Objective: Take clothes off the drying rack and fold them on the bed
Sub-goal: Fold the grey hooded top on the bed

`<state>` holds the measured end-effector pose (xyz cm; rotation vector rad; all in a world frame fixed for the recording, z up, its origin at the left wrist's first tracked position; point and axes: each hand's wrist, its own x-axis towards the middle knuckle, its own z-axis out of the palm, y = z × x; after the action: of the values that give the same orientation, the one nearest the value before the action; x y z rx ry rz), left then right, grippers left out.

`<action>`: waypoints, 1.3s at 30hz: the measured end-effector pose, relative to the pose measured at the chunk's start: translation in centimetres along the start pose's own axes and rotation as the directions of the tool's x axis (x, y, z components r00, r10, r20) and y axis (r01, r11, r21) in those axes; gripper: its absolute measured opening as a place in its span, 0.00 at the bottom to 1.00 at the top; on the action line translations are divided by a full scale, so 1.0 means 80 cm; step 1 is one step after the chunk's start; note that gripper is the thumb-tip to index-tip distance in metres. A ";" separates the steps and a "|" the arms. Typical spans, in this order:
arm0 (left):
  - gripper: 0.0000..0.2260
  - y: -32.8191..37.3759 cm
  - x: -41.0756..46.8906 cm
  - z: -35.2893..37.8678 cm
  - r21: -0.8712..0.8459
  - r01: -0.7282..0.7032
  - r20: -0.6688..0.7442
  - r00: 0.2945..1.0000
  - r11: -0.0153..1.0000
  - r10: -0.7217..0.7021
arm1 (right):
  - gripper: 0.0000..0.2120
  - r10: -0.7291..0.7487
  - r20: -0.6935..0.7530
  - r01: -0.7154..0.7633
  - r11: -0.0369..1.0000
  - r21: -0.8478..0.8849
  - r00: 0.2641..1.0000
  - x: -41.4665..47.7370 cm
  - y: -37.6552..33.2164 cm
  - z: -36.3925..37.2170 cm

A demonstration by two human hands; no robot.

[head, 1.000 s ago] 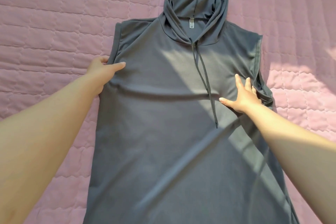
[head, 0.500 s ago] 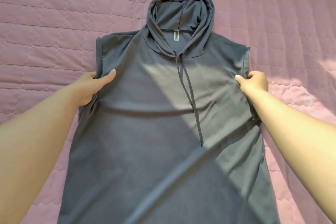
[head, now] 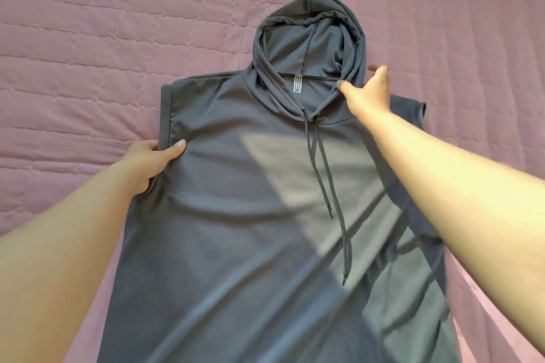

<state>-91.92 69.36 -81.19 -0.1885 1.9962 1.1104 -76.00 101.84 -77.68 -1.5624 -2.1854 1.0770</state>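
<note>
A soft, limp grey sleeveless hoodie (head: 250,215) is lying flat on the pink quilted bed (head: 88,38) while my left hand (head: 147,160) is pinching its armhole edge and my open right hand (head: 370,91) is reaching the hood (head: 312,38), the likeliest place to grasp.

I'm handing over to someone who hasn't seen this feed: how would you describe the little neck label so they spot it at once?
Start from the grey sleeveless hoodie spread flat on the pink quilted bedspread, and go up to its hood. Just inside the neck opening, below the dark seam, hangs the label. It is the only pale patch there, small and white with dark vertical stripes, above the two drawstrings.
</note>
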 end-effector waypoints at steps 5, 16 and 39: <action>0.04 -0.007 0.002 -0.002 -0.044 -0.040 0.000 0.999 0.998 0.040 | 0.38 0.262 0.147 -0.277 0.956 0.096 0.954 0.041 -0.034 0.011; 0.04 -0.007 0.004 -0.008 -0.078 -0.032 0.043 0.998 0.996 0.035 | 0.16 -0.414 -0.178 0.384 0.905 -0.181 0.893 -0.016 -0.013 -0.029; 0.16 0.001 -0.031 0.016 0.215 -0.107 -0.331 0.927 0.971 0.176 | 0.06 -0.834 0.182 0.845 0.472 -0.252 0.520 -0.171 0.035 -0.060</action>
<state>-89.62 69.78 -79.69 -0.1473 2.4557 1.0159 -65.79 92.03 -73.35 -0.2974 -2.7111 0.4155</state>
